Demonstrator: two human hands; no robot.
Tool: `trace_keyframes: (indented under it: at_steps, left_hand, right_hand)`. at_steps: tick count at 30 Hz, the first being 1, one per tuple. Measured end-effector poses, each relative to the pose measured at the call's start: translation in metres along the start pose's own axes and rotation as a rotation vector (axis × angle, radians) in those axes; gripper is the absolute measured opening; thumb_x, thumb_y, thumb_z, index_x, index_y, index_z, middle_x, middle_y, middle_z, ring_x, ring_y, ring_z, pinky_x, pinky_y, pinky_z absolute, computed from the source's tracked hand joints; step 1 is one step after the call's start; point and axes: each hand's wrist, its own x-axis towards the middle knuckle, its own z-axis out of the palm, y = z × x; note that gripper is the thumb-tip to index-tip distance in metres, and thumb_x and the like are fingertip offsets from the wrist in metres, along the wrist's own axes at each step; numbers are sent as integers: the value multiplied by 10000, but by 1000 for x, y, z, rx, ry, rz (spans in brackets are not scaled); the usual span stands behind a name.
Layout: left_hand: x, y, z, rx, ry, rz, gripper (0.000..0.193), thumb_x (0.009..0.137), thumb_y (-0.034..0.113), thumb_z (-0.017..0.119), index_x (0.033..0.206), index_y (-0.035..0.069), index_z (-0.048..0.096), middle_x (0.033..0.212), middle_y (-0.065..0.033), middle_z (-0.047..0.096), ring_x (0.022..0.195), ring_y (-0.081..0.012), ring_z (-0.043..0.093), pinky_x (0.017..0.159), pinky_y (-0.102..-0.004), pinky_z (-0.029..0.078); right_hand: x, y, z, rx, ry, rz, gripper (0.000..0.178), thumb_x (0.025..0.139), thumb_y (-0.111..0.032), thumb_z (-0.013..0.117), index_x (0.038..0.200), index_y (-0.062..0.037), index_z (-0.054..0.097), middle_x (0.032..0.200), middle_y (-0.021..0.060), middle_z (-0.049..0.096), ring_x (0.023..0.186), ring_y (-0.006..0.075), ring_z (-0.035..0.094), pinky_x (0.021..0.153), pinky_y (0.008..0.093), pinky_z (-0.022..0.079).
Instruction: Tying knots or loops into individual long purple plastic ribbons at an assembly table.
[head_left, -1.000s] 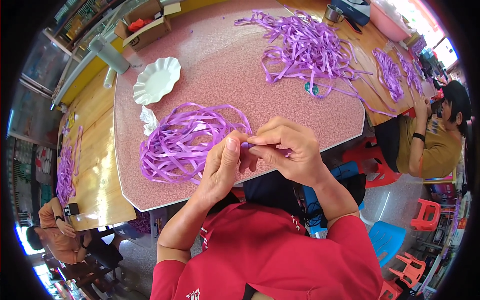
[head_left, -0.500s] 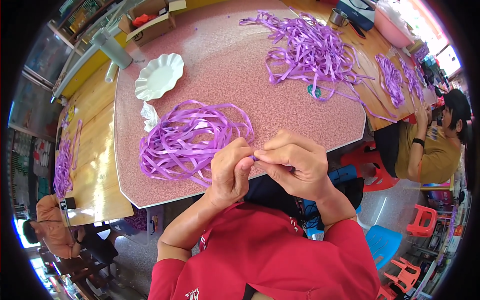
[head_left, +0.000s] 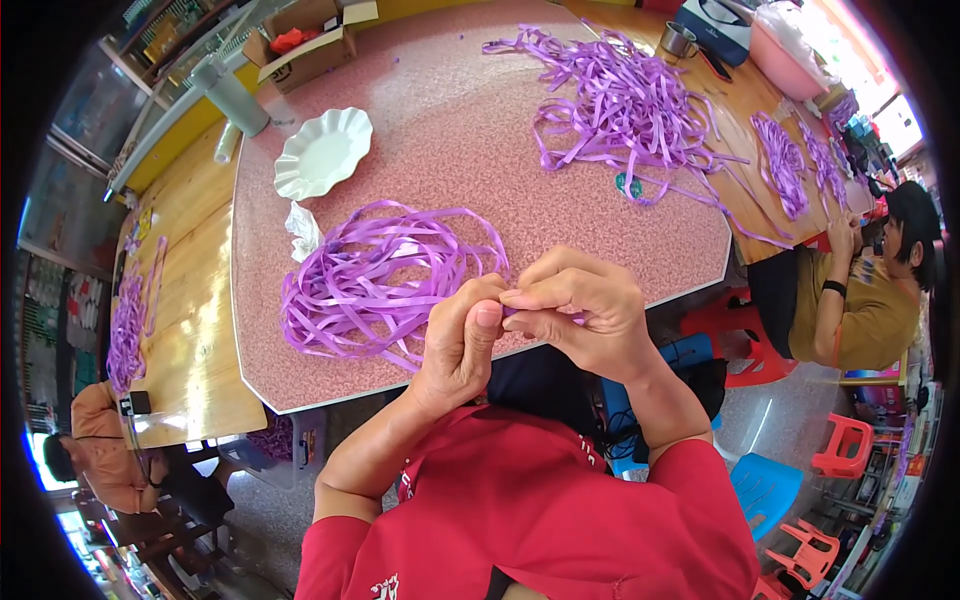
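Observation:
At the near edge of the pink speckled table [head_left: 450, 120], my left hand [head_left: 462, 340] and my right hand [head_left: 585, 312] meet fingertip to fingertip. Both are closed in a pinch on a small piece of purple ribbon, mostly hidden by the fingers. A loose coil of purple ribbon [head_left: 330, 325] lies just left of and beyond my left hand, and a strand of it runs up to my fingers. Farther off to the right spreads a larger tangled heap of purple ribbon [head_left: 640, 105], with some strands trailing over the table's right edge.
Left of centre are a white scalloped dish [head_left: 325, 150] and a crumpled tissue [head_left: 302, 232]. Behind them stand a grey-green bottle [head_left: 232, 97] and an open cardboard box [head_left: 310, 50]. A metal cup [head_left: 677, 40] is far right. Co-workers sit at wooden side tables [head_left: 195, 300] on both sides.
My right hand has shifted slightly left and up, its fingertips now closer over my left ones. The purple piece shows a little differently between them. The ribbon piles have not moved.

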Motion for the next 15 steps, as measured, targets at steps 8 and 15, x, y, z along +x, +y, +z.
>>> trace_keyframes:
  at_steps: [8,15]
  left_hand:
    - [-1,-2,-5,59,16,102,315,1055,268,444,972,-14,557,721,-100,523,591,-182,494,533,-302,387]
    - [2,-7,-5,160,30,370,244,1029,215,488,958,-11,549,706,-117,519,560,-245,507,486,-341,376]
  right_hand:
    - [-8,-7,8,109,28,152,187,843,47,721,1027,18,703,983,119,653,728,118,666,561,215,548]
    - [-9,-15,10,126,66,160,194,836,64,718,1024,24,698,947,124,655,695,114,663,545,209,539]
